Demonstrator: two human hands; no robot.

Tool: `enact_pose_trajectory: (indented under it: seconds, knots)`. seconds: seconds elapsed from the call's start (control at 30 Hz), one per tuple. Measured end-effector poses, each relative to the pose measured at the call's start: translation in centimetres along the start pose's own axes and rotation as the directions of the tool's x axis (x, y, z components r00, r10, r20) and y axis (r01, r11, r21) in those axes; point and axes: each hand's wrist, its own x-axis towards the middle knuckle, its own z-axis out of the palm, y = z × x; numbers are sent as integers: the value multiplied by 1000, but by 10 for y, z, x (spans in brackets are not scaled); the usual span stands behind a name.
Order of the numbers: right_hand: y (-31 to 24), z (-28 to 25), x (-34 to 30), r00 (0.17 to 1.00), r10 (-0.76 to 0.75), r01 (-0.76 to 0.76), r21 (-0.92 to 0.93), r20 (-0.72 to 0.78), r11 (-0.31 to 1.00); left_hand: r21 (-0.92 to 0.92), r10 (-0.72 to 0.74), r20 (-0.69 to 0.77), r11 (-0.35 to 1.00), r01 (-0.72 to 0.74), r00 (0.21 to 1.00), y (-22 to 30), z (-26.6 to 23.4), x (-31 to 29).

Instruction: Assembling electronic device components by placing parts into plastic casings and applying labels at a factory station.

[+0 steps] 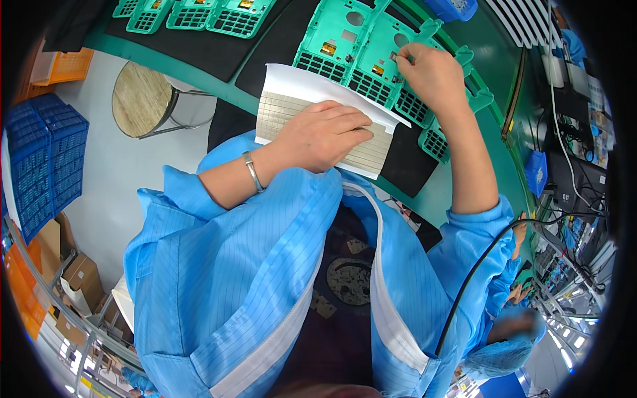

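My left hand (pixel 320 138) lies palm down with its fingers stretched out on a sheet of silvery-beige strips (pixel 273 114) with white backing paper (pixel 282 76). The paper's far edge curls up. My right hand (pixel 432 74) is at the green plastic housings (pixel 368 54), thumb and forefinger pinched together over one of them. Whatever sits between these fingertips is too small to make out. The housings stand side by side, with black-looking grid openings along their near ends and small orange-brown patches inside.
More green housings (pixel 239 16) lie on a black mat (pixel 192 48) at the far left. A blue bin (pixel 452 8) is at the far edge. Left of the table stand a round stool (pixel 142 99) and stacked blue crates (pixel 50 152). A co-worker in a blue cap (pixel 504 355) is at the right.
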Motion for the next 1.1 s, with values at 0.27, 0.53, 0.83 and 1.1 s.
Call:
enact_pose_trajectory:
  seconds: [0.27, 0.53, 0.83, 1.1]
  knots:
    - [-13, -46, -81, 977, -131, -8, 650, 165, 760, 42, -1, 14, 999, 0, 1000, -2, 0, -2]
    - [-21, 11, -105, 989, -112, 135, 258, -101, 957, 37, 18, -9, 999, -18, 1000, -1, 1, 1]
    - [-22, 11, -103, 986, -154, 162, 176, -55, 971, 35, 15, -17, 999, -14, 1000, 0, 1, -2]
    - [-26, 10, -100, 971, -216, 228, 123, -102, 966, 27, 17, -5, 1000, -16, 1000, -1, 0, 0]
